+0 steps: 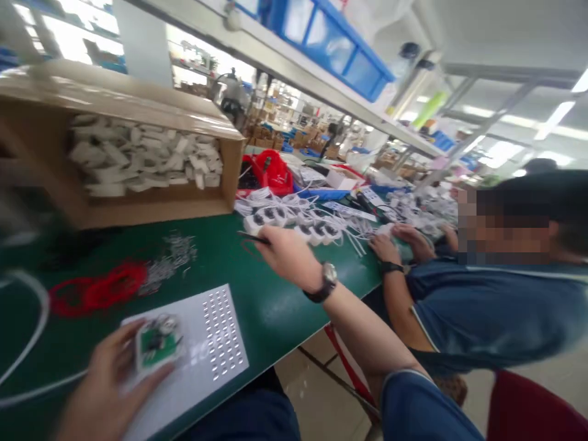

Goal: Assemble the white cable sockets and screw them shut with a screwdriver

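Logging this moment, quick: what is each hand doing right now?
Left hand: closed on a small green circuit board.
Right hand: closed on a thin dark tool, reaching across the green table.

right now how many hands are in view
4: the left hand on a green circuit board, the right hand with a dark tool, two co-worker hands beyond.

A small green circuit board in a white frame, blurred, lies tilted on a pale perforated plate at the green worktop's near edge, while a thin dark tool points left, well apart, toward white sockets.
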{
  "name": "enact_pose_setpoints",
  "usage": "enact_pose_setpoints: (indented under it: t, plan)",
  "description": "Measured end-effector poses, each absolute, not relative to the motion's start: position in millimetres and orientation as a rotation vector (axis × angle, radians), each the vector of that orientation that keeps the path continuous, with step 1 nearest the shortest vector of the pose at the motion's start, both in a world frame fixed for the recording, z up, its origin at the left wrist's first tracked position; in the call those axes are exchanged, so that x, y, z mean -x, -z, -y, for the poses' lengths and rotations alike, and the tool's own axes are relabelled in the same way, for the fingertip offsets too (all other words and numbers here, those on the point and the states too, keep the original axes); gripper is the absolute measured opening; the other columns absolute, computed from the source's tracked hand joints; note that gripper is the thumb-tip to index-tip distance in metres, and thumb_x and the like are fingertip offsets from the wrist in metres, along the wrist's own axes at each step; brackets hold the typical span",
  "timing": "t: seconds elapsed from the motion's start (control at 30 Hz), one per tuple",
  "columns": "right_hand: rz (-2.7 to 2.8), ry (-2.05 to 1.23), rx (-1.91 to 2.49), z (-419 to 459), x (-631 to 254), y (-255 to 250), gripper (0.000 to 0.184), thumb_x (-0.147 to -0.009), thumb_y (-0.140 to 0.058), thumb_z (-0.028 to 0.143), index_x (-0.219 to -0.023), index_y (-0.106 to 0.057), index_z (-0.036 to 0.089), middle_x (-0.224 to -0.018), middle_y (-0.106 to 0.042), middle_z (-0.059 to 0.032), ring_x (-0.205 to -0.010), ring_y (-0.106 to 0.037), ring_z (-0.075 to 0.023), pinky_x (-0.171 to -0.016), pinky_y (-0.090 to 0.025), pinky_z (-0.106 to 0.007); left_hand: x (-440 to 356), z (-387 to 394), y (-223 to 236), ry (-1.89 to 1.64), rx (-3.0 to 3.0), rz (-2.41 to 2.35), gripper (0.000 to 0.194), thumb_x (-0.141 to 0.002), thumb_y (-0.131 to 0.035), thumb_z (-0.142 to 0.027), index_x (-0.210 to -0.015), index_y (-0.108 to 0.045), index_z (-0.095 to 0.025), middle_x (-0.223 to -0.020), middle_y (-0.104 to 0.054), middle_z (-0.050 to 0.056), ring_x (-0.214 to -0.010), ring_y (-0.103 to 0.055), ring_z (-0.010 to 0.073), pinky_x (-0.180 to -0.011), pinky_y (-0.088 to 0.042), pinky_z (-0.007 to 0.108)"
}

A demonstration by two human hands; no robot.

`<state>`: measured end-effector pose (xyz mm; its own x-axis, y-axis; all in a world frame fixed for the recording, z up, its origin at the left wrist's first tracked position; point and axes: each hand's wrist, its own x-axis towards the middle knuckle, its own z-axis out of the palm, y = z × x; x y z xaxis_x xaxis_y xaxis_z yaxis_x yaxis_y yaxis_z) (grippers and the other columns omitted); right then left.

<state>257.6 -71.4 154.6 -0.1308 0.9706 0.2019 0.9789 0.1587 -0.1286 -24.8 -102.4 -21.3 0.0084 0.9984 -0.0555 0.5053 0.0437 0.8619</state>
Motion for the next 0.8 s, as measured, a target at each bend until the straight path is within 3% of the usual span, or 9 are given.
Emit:
enact_pose_setpoints:
  t: [0.07, 0.13, 0.23, 0.33, 0.47, 0.67, 0.8]
  plan:
    - [2.172, -0.01, 1.783, 90, -234, -169, 0.01, -0.086, -0.053, 0.025, -0.078, -0.056, 0.019, -0.071, -0.06, 0.0001, -0.063, -0.053, -0.0134, -0.056, -0.029, -0.024, 23, 111, -2, -0.85, -1.459, -1.42, 0.071, -0.063, -0.068, -0.048, -0.124, -0.042, -0.023, -0.125, -0.056, 0.008, -0.108, -0.059, 0.0292, -0.096, -0.047, 0.049]
    - [2.159, -0.191, 1.638, 106, -210, -175, 0.008, -0.084, -0.056, 0.022, -0.077, -0.056, 0.019, -0.068, -0.059, 0.0016, -0.06, -0.051, -0.0115, -0.056, -0.032, -0.022, 22, 113, -17, -0.943, -1.452, -1.333, 0.065, -0.064, -0.072, -0.042, -0.12, -0.047, -0.021, -0.123, -0.056, 0.009, -0.108, -0.059, 0.0271, -0.097, -0.046, 0.046]
    - [2.206, -0.594, 1.394, 124, -174, -166, 0.007, -0.081, -0.056, 0.014, -0.078, -0.056, 0.02, -0.069, -0.06, 0.0031, -0.06, -0.052, -0.0096, -0.057, -0.036, -0.019, 26, 111, -21, -1.068, -1.525, -1.243, 0.058, -0.069, -0.071, -0.036, -0.121, -0.05, -0.021, -0.127, -0.052, 0.01, -0.116, -0.052, 0.0264, -0.1, -0.043, 0.042]
    - [2.242, -0.791, 1.265, 128, -138, -139, 0.012, -0.079, -0.055, 0.009, -0.082, -0.057, 0.021, -0.075, -0.063, 0.0022, -0.064, -0.056, -0.0107, -0.06, -0.038, -0.02, 33, 114, -18, -1.153, -1.657, -1.123, 0.056, -0.075, -0.068, -0.036, -0.125, -0.049, -0.021, -0.128, -0.05, 0.011, -0.12, -0.047, 0.0264, -0.103, -0.039, 0.041]
    - [2.216, -0.777, 1.327, 113, -114, -110, 0.007, -0.081, -0.055, 0.013, -0.081, -0.058, 0.019, -0.075, -0.064, -0.0002, -0.066, -0.057, -0.0127, -0.062, -0.039, -0.022, 40, 117, -19, -1.205, -1.736, -1.073, 0.054, -0.076, -0.068, -0.037, -0.125, -0.049, -0.023, -0.125, -0.051, 0.009, -0.12, -0.047, 0.0243, -0.105, -0.036, 0.04]
    - [2.179, -0.686, 1.363, 97, -119, -118, 0.006, -0.081, -0.057, 0.018, -0.076, -0.059, 0.018, -0.061, -0.058, 0.0028, -0.05, -0.045, -0.0083, -0.05, -0.032, -0.02, 44, 118, -22, -1.21, -1.674, -1.119, 0.06, -0.066, -0.077, -0.03, -0.12, -0.052, -0.026, -0.123, -0.051, 0.008, -0.118, -0.048, 0.0249, -0.103, -0.038, 0.043]
    - [2.151, -0.7, 1.402, 94, -119, -113, 0.007, -0.082, -0.058, 0.02, -0.075, -0.059, 0.018, -0.059, -0.054, 0.0043, -0.05, -0.042, -0.0077, -0.051, -0.032, -0.021, 44, 119, -21, -1.248, -1.694, -1.083, 0.06, -0.067, -0.077, -0.03, -0.121, -0.051, -0.026, -0.125, -0.05, 0.008, -0.119, -0.047, 0.0249, -0.102, -0.039, 0.043]
